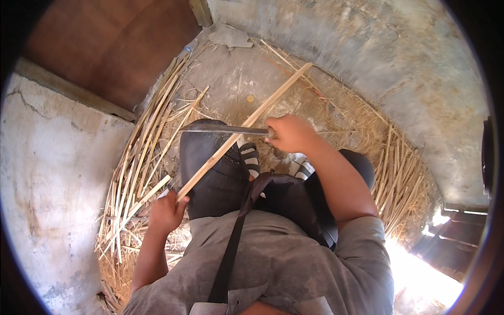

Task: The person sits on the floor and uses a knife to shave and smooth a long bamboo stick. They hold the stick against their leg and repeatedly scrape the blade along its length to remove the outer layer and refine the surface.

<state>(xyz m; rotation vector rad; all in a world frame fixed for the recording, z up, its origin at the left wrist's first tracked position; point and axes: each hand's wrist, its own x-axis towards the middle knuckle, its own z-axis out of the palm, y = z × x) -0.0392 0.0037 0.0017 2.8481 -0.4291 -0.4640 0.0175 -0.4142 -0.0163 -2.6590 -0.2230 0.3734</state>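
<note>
A long pale strip of split bamboo [273,100] runs slantwise across my left knee. Its lower end is gripped in my left hand [167,212], thumb on top, while the far end points up over the floor. My right hand [291,134] is closed round the handle of a long dark-bladed knife [210,127]. The blade lies nearly level above my left knee, its tip toward the left, and crosses the bamboo strip about midway. Whether the edge has cut into the bamboo I cannot tell. Something whitish shows by my left fingers, too small to make out.
Piles of bamboo strips [137,163] lie along the left wall, with more strips [401,186] by the right wall. Thin shavings [336,107] litter the dirt floor. A brown panel [115,47] stands at the far left. My sandalled feet [251,157] are close below the blade.
</note>
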